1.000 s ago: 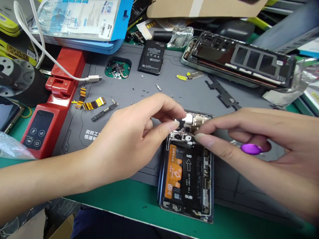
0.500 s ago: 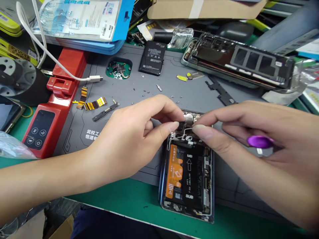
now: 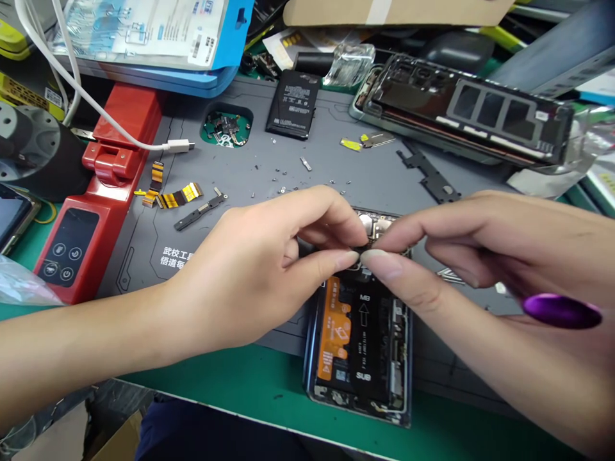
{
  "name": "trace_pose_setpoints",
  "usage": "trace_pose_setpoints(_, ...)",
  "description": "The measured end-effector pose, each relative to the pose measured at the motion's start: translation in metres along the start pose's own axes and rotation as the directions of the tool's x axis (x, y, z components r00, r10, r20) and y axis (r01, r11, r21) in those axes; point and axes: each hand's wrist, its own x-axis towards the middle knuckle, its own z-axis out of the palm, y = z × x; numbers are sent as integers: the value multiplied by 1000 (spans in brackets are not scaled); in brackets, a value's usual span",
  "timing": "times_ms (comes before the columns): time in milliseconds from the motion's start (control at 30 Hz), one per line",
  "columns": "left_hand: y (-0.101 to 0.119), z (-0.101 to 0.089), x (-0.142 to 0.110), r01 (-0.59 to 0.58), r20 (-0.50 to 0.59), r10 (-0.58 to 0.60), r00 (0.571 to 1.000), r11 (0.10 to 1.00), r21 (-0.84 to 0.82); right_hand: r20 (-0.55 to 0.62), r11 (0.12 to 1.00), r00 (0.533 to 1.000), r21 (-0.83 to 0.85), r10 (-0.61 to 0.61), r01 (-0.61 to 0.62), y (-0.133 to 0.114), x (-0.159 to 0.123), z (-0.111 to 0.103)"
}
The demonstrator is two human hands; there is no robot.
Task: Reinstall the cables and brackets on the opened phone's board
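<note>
An opened phone (image 3: 364, 346) lies on the grey mat, its battery (image 3: 334, 333) with an orange label and a black flex cable (image 3: 364, 333) marked MB and SUB exposed. Over its upper end, my left hand (image 3: 288, 256) has thumb and forefinger closed in a pinch; what lies between them is hidden. My right hand (image 3: 461, 269) meets it there, thumb and forefinger tips close together on a small dark part I cannot make out. Tucked in that hand's palm is a slim screwdriver with a shiny purple cap (image 3: 562, 312). Both hands cover much of the phone's top.
Small screws (image 3: 283, 186) and a black bracket (image 3: 200, 213) lie beyond my hands, near gold flex cables (image 3: 180, 195). A loose battery (image 3: 293, 105), a second opened phone (image 3: 461, 115) and a black cover plate (image 3: 430, 173) are further back. A red device (image 3: 103, 211) stands left beneath a white cable (image 3: 177, 146).
My fingertips have drawn closer together, the left moving right and slightly down. The thin pale wire seen between them is now covered. The purple cap has shifted right and down in my right hand.
</note>
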Motion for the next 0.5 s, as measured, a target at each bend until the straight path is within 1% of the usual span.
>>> trace_pose_setpoints(100, -1, 0, 1, 0, 12, 0, 1000, 1000, -21, -17, 1000, 1000, -1, -24, 24, 1, 0, 1)
trace_pose_setpoints(333, 1, 1, 2, 29, 25, -27, 999, 996, -83, -19, 996, 997, -31, -78, 78, 9, 0, 2)
trace_pose_setpoints(433, 1, 1, 2, 31, 24, -29, 999, 996, -88, -14, 997, 997, -16, -71, 71, 9, -1, 2)
trace_pose_setpoints(500, 1, 0, 2, 19, 26, -18, 1000, 998, -60, -13, 998, 998, -18, -55, 55, 9, -2, 4)
